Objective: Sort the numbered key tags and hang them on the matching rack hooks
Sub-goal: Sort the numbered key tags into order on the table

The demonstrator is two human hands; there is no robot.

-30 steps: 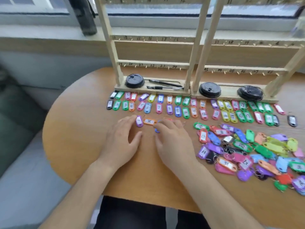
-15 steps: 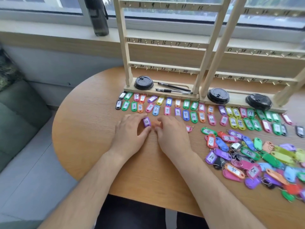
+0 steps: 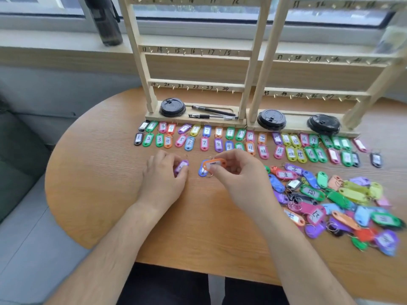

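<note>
Head cam: left hand point(image 3: 164, 178) is pinching purple tag point(image 3: 181, 166) on surface point(image 3: 99, 183); right hand point(image 3: 240, 176) is gripping orange tag point(image 3: 214, 164), overlapping blue tag point(image 3: 200, 171); hands apart.

The wooden table point(image 3: 94, 194) carries two racks point(image 3: 196, 84), rows of key tags point(image 3: 204, 142) and a loose tag pile point(image 3: 334, 201).

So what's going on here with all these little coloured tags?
A person is sorting numbered key tags on a table. The right hand pinches an orange tag over a blue tag, while the left hand holds a purple tag beside it. Two rows of tags already lie in number order in front of the wooden rack, and a mixed pile waits to the right. No tag hangs on the hooks in view.
</note>
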